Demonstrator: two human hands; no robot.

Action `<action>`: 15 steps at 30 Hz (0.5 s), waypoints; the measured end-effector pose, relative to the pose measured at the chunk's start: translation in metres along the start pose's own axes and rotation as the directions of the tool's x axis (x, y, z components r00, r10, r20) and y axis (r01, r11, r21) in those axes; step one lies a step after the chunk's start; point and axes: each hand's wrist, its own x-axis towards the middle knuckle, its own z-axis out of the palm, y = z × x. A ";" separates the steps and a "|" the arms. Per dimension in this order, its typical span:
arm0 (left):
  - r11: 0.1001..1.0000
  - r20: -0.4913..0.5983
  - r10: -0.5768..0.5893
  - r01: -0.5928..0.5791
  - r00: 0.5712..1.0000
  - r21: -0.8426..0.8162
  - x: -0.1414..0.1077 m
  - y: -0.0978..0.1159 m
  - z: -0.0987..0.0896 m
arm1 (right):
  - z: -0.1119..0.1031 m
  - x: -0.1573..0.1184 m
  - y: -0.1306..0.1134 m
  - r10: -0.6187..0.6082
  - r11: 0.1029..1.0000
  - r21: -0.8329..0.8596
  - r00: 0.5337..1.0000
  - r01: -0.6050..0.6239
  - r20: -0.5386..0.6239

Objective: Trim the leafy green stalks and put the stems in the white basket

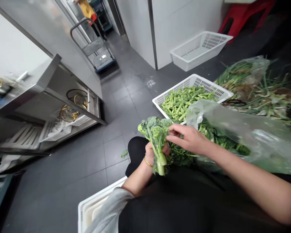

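Observation:
My left hand (149,153) is wrapped around a bunch of leafy broccolini (157,137), its thick pale stems pointing down toward my lap. A gold bracelet circles that wrist. Close beside the florets, my right hand (184,138) has its fingers curled in a pinch; what they grip, if anything, I cannot make out. More leafy greens lie under the right forearm, in and around a clear plastic bag (235,129). Just beyond my hands, a white basket (214,88) holds many cut green stems (181,102).
Another white basket (194,58) stands by the wall near a red stool (242,16). Bundles of scallions (242,74) lie at the right. A steel shelf (75,106) stands left, a trolley (97,51) farther back near a person (87,11). One leaf (124,153) lies on the floor.

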 end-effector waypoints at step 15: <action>0.995 -0.167 -0.078 0.068 0.983 -0.068 0.013 -0.007 -0.012 | 0.011 -0.001 -0.007 0.054 0.998 -0.030 0.996 -0.052 0.065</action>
